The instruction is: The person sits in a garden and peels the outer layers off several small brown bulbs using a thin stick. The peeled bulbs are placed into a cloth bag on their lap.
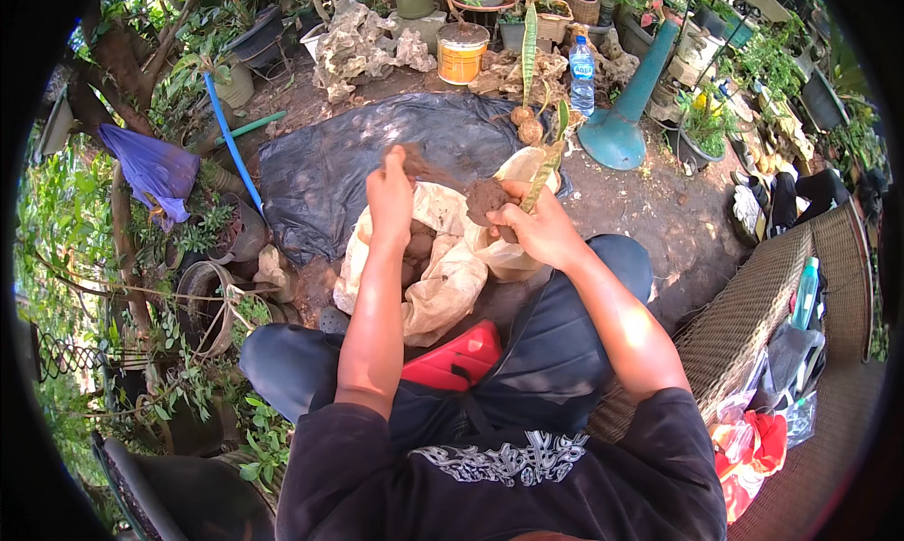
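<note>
My right hand (537, 220) grips a brown clump of soil (487, 200) with a mottled snake plant leaf (544, 177) standing out of it. Raised to the left of the clump, my left hand (390, 198) is closed on blurred brown strands (431, 167) that stretch toward the soil. Beneath both hands sits an open cream woven sack (448, 280) with its rim rolled down and dark soil (418, 248) inside. Two round wrapped balls (530, 131) lie beyond my right hand, with snake plant leaves (528, 54) rising near them.
Black plastic sheeting (332, 159) covers the ground ahead. A water bottle (582, 78), a teal cone-shaped stand (621, 128), an orange bucket (462, 54) and rocks (353, 46) line the far side. Something red (455, 357) lies between my legs. A wicker bench (748, 294) is at right.
</note>
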`<action>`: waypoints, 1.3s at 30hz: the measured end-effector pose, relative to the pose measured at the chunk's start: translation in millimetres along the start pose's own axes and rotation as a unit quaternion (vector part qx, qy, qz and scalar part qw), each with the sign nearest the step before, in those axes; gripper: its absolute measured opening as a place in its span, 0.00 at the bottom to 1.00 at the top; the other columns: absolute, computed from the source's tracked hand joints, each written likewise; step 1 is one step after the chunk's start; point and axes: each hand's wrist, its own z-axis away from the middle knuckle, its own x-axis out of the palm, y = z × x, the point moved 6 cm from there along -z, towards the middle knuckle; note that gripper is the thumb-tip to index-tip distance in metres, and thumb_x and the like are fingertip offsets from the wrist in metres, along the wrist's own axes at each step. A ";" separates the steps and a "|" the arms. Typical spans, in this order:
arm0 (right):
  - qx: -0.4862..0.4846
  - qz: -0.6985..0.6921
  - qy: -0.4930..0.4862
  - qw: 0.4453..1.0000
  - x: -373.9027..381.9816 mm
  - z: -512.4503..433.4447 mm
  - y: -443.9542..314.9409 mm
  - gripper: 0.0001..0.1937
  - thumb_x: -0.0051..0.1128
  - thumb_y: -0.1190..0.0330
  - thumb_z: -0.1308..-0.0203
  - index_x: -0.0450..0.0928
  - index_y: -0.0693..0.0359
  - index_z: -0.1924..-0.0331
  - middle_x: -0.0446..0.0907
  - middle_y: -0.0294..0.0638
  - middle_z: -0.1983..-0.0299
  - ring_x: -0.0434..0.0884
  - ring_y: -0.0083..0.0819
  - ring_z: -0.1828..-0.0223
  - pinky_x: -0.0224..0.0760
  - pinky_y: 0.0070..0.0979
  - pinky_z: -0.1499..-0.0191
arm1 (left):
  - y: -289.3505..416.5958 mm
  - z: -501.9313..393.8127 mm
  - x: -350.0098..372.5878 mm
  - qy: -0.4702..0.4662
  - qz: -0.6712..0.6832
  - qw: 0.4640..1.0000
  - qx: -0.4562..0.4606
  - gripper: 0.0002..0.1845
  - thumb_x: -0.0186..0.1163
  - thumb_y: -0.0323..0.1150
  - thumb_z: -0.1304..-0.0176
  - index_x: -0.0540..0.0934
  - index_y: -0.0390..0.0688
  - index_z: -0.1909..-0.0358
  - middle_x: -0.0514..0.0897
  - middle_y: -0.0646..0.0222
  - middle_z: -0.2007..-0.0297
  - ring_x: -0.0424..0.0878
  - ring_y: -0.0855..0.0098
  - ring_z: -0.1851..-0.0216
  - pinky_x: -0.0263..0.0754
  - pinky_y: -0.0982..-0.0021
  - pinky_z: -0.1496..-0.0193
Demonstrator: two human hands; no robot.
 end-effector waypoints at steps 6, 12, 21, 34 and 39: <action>0.057 -0.048 0.027 0.997 -16.1 3.2 1.4 0.16 0.61 0.66 0.34 0.78 0.70 0.50 0.83 0.37 0.70 0.80 0.21 0.69 0.74 0.23 0.62 | -20.2 -46.4 -65.0 -0.052 -0.422 0.904 -0.037 0.31 0.67 0.57 0.37 0.88 0.32 0.57 0.89 0.44 0.55 0.88 0.53 0.48 0.77 0.55 0.45; 0.036 0.045 0.022 0.998 -11.0 4.3 -6.7 0.12 0.66 0.68 0.35 0.81 0.68 0.54 0.80 0.32 0.71 0.77 0.18 0.69 0.70 0.22 0.65 | -43.7 -38.6 -34.1 -0.153 -0.414 0.897 0.037 0.35 0.71 0.53 0.38 0.81 0.34 0.40 0.89 0.51 0.53 0.87 0.58 0.48 0.78 0.63 0.45; 0.031 0.101 0.044 0.993 -18.6 2.8 -6.1 0.18 0.71 0.66 0.40 0.81 0.70 0.51 0.86 0.43 0.62 0.84 0.27 0.60 0.78 0.30 0.54 | 31.4 72.4 64.0 -0.394 -0.211 0.877 0.172 0.31 0.68 0.53 0.34 0.82 0.32 0.45 0.86 0.58 0.67 0.82 0.68 0.65 0.77 0.67 0.59; -0.049 0.124 0.068 0.989 -21.0 4.5 -14.6 0.22 0.72 0.57 0.41 0.84 0.68 0.51 0.87 0.46 0.67 0.84 0.31 0.65 0.78 0.34 0.56 | 46.2 82.4 63.3 -0.302 -0.211 0.896 0.248 0.24 0.57 0.44 0.26 0.82 0.27 0.62 0.78 0.50 0.78 0.72 0.65 0.75 0.70 0.62 0.65; -0.046 0.126 0.069 0.989 -21.9 4.4 -11.0 0.26 0.73 0.54 0.42 0.84 0.68 0.50 0.86 0.46 0.62 0.82 0.31 0.63 0.77 0.33 0.54 | 38.5 86.6 64.8 -0.310 -0.133 0.910 0.241 0.22 0.54 0.43 0.25 0.84 0.30 0.58 0.83 0.44 0.72 0.81 0.55 0.71 0.73 0.59 0.62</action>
